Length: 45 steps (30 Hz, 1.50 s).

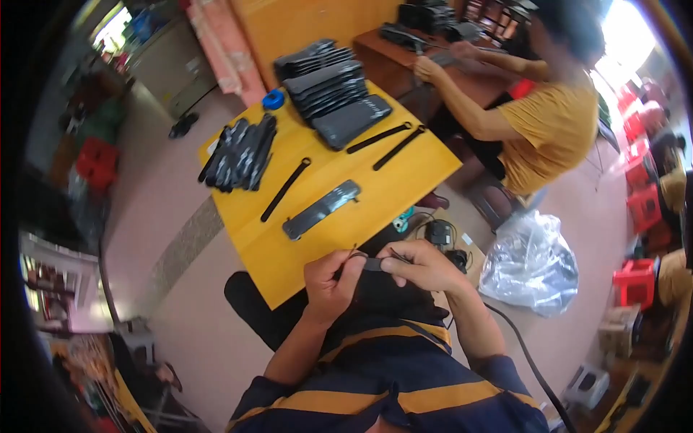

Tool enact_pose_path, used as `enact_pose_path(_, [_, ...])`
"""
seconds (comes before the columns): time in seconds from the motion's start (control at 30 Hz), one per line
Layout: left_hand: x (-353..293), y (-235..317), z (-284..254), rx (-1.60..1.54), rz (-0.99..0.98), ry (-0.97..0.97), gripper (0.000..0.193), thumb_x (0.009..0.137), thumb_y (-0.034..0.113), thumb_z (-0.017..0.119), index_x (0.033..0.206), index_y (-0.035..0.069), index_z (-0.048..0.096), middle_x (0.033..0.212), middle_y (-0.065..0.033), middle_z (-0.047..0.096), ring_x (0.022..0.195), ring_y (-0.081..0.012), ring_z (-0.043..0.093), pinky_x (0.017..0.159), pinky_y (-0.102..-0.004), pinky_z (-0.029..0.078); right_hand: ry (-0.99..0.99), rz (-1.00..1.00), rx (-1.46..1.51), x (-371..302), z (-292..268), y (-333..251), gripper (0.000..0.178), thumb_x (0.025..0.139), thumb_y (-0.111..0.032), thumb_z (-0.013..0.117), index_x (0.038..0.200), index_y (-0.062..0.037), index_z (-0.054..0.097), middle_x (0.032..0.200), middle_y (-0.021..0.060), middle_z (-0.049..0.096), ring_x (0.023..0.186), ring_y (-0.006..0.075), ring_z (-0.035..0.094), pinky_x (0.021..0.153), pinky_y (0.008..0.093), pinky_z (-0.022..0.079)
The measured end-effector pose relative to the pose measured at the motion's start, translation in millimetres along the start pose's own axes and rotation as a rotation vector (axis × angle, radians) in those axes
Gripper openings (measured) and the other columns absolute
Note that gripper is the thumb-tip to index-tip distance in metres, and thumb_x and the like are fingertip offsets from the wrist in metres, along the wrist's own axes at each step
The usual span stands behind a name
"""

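A short stretch of dark grey strap (pixel 372 264) spans the gap between my hands, just off the table's near edge. My left hand (pixel 333 280) pinches one end, and my right hand (pixel 419 265) grips the other between thumb and fingers. Thin dark ends poke up beside both hands. On the yellow table (pixel 289 270) beyond them lies a flat black piece in shiny wrap (pixel 322 209). A black strap with a ring end (pixel 286 189) rests left of it; two similar straps (pixel 380 137) lie farther right.
Stacked black packets (pixel 328 86) stand at the table's far side, near a blue roll (pixel 273 99). A bundle of black straps (pixel 242 153) lies at left. At right, a person in a yellow shirt (pixel 552 123) works at another table. A clear plastic bag (pixel 530 263) sits on the floor.
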<state>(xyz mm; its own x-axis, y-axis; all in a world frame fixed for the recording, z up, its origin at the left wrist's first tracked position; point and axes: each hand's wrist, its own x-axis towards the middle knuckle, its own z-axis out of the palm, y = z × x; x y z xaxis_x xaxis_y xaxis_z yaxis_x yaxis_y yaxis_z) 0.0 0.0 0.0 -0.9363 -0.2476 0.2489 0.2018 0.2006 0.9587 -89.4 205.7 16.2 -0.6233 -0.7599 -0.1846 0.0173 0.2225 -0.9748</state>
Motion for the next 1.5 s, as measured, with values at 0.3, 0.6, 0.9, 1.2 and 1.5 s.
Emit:
enact_pose_path(0.3, [5.1, -22.6, -44.3, 0.001, -0.005, 0.060, 0.009, 0.099, 0.006, 0.069, 0.100, -0.002, 0.073, 0.075, -0.0064, 0.067, 0.067, -0.0119, 0.062, 0.064, -0.0274, 0.049, 0.286, -0.228, -0.861, 46.5, -38.7, -20.0, 0.013, 0.093, -0.017, 0.074, 0.100, -0.0063, 0.072, 0.079, 0.0157, 0.071, 0.071, 0.0330, 0.070, 0.065, 0.0398, 0.053])
enact_pose_path(0.6, [5.2, -83.8, -131.0, 0.612, -0.139, 0.244, 0.011, 0.102, 0.010, 0.056, 0.103, 0.003, 0.064, 0.082, -0.0154, 0.067, 0.070, -0.0323, 0.067, 0.064, -0.0407, 0.051, 0.265, 0.078, -1.107, 93.4, -98.9, 13.6, 0.019, 0.089, -0.026, 0.076, 0.100, -0.0103, 0.077, 0.087, 0.0161, 0.074, 0.084, 0.0373, 0.071, 0.075, 0.0472, 0.056])
enact_pose_path(0.9, [15.4, -121.3, -172.2, 1.008, -0.045, 0.338, 0.007, 0.094, 0.007, 0.062, 0.099, 0.005, 0.068, 0.095, -0.0147, 0.065, 0.092, -0.0374, 0.065, 0.078, -0.0470, 0.053, 0.133, 0.167, -1.261, 127.3, -125.9, 41.5, 0.026, 0.091, -0.033, 0.072, 0.110, -0.0171, 0.080, 0.094, 0.0134, 0.077, 0.092, 0.0337, 0.074, 0.082, 0.0471, 0.058])
enact_pose_path(1.2, [66.7, -156.3, -198.2, 1.081, 0.015, 0.407, 0.007, 0.093, 0.010, 0.067, 0.097, 0.007, 0.071, 0.093, -0.0135, 0.064, 0.091, -0.0360, 0.065, 0.078, -0.0470, 0.052, 0.214, 0.134, -1.329, 134.8, -121.8, 42.5, 0.031, 0.091, -0.027, 0.072, 0.121, -0.0179, 0.075, 0.094, 0.0158, 0.077, 0.092, 0.0344, 0.075, 0.081, 0.0482, 0.058])
enact_pose_path(1.5, [101.1, -175.9, -201.9, 1.120, 0.128, 0.353, 0.014, 0.090, 0.013, 0.073, 0.103, 0.008, 0.073, 0.098, -0.0103, 0.066, 0.097, -0.0339, 0.064, 0.081, -0.0459, 0.053, 0.512, -0.083, -1.114, 119.7, -120.4, 34.0, 0.047, 0.086, -0.015, 0.077, 0.132, -0.0176, 0.067, 0.098, 0.0180, 0.075, 0.092, 0.0379, 0.073, 0.081, 0.0469, 0.058])
